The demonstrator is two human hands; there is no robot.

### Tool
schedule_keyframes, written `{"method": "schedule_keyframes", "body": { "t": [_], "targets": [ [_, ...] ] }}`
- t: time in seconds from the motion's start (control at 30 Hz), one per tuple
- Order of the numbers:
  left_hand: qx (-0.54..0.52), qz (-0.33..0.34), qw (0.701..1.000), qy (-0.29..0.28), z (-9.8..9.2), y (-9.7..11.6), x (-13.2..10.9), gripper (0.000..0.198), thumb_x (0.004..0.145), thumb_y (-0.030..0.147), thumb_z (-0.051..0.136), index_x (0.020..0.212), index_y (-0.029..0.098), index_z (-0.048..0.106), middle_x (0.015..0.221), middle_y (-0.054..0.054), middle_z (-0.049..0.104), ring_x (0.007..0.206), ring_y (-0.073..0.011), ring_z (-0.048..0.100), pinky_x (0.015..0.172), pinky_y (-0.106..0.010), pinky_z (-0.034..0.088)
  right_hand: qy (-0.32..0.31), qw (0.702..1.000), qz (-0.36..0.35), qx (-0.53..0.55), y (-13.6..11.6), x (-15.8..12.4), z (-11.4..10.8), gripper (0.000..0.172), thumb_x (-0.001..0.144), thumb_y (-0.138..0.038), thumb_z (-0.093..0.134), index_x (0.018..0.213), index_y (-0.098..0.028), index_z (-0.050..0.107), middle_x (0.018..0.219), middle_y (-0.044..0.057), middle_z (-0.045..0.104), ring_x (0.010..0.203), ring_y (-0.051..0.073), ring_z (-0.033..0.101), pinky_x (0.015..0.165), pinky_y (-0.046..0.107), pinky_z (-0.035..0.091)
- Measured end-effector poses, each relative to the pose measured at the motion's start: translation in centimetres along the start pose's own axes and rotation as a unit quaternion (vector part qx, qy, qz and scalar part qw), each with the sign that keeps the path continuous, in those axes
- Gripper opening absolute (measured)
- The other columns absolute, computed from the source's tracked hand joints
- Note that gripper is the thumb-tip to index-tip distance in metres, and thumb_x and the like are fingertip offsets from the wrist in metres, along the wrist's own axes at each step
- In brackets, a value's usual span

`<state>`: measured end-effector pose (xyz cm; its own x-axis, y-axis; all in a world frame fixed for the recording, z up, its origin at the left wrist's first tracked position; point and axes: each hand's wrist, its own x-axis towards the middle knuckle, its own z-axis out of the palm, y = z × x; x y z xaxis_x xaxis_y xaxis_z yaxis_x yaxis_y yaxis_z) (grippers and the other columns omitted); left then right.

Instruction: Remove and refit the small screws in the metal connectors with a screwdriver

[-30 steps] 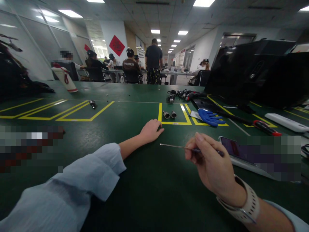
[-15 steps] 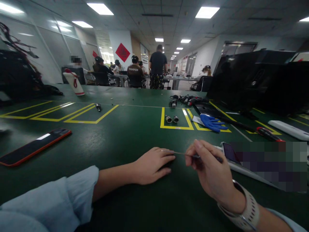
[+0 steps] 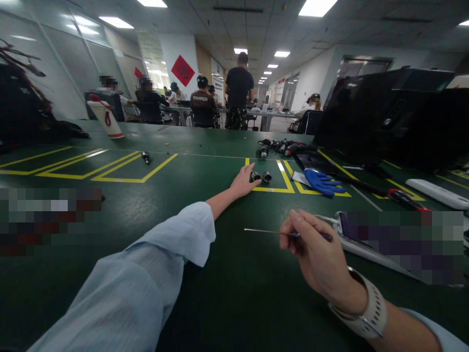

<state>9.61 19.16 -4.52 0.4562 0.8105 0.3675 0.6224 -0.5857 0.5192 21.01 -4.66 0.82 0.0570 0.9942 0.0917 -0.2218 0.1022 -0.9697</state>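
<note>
Wears a loose pale-blue woven-cloth left sleeve (image 3: 142, 259), softly creased, ending behind the left hand (image 3: 244, 182) in a wide, flared cuff (image 3: 201, 230). Carries just behind the right hand (image 3: 317, 254) a smooth pale grey-beige wrist strap (image 3: 377, 303), pierced with small dark holes and fitted with a slim silvery metallic piece (image 3: 371, 325). Shows, farther behind that hand, part of a pale-blue cloth right sleeve (image 3: 427, 325).

Blue glove (image 3: 322, 182) R of L hand (image 3: 242, 183), beyond R hand (image 3: 317, 252); wht/red cup (image 3: 106, 117) well L of L hand; wht bar (image 3: 437, 194) R of R hand.
</note>
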Motion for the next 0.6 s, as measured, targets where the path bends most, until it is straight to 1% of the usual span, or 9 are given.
{"method": "schedule_keyframes", "body": {
  "t": [0.1, 0.17, 0.23, 0.43, 0.53, 0.6],
  "targets": [
    [-0.002, 0.016, 1.000, -0.026, 0.3, -0.3, 0.8, 0.055, 0.083, 0.032, 0.056, 0.133, 0.013, 0.043, 0.133, -0.015, 0.050, 0.123, -0.0282, 0.045, 0.105, -0.043, 0.033, -0.002, 1.000, 0.000, -0.006, 0.1, 0.0, -0.1, 0.035, 0.081, -0.046, 0.060, 0.062, -0.018, 0.061, 0.054, -0.001, 0.057, 0.050, 0.009, 0.047, 0.045, 0.020, 0.035],
    [-0.004, 0.017, 0.999, -0.027, 0.4, -0.3, 0.9, 0.044, 0.084, 0.026, 0.055, 0.126, 0.014, 0.052, 0.127, -0.013, 0.055, 0.120, -0.0260, 0.048, 0.105, -0.040, 0.034, -0.004, 1.000, -0.003, -0.006, 0.2, 0.0, 0.0, 0.034, 0.082, -0.046, 0.060, 0.063, -0.018, 0.061, 0.054, -0.001, 0.057, 0.050, 0.009, 0.047, 0.046, 0.020, 0.036],
    [-0.011, 0.008, 1.000, -0.019, 0.4, -0.4, 0.9, 0.037, 0.083, 0.019, 0.054, 0.119, 0.014, 0.058, 0.123, -0.012, 0.058, 0.116, -0.0244, 0.051, 0.103, -0.038, 0.036, -0.006, 1.000, -0.003, -0.007, 0.3, -0.1, 0.0, 0.034, 0.082, -0.045, 0.060, 0.063, -0.018, 0.062, 0.054, -0.001, 0.057, 0.051, 0.009, 0.047, 0.046, 0.020, 0.036],
    [-0.068, -0.030, 0.997, 0.025, -0.1, -0.5, 0.1, 0.033, 0.078, 0.012, 0.059, 0.111, 0.010, 0.064, 0.110, -0.013, 0.063, 0.104, -0.0247, 0.058, 0.097, -0.039, 0.042, -0.006, 1.000, -0.006, -0.023, 0.7, -0.2, 0.1, 0.034, 0.082, -0.045, 0.060, 0.062, -0.017, 0.062, 0.053, -0.001, 0.056, 0.049, 0.008, 0.046, 0.044, 0.019, 0.034],
    [-0.124, -0.044, 0.990, 0.042, -0.5, -0.4, -1.4, 0.033, 0.077, 0.010, 0.060, 0.110, 0.008, 0.064, 0.110, -0.015, 0.064, 0.101, -0.0235, 0.061, 0.094, -0.039, 0.046, -0.008, 1.000, 0.003, -0.019, 0.8, -0.1, 0.0, 0.034, 0.082, -0.045, 0.060, 0.062, -0.017, 0.061, 0.053, -0.001, 0.057, 0.049, 0.008, 0.046, 0.044, 0.019, 0.035],
    [-0.169, -0.047, 0.984, 0.043, -1.0, -0.2, -3.0, 0.031, 0.079, 0.011, 0.059, 0.109, 0.009, 0.064, 0.112, -0.014, 0.064, 0.098, -0.0213, 0.063, 0.091, -0.037, 0.049, -0.003, 1.000, 0.014, -0.010, 0.7, 0.0, 0.0, 0.034, 0.082, -0.045, 0.061, 0.062, -0.017, 0.061, 0.052, -0.002, 0.057, 0.048, 0.008, 0.046, 0.044, 0.019, 0.034]
  ]
}}
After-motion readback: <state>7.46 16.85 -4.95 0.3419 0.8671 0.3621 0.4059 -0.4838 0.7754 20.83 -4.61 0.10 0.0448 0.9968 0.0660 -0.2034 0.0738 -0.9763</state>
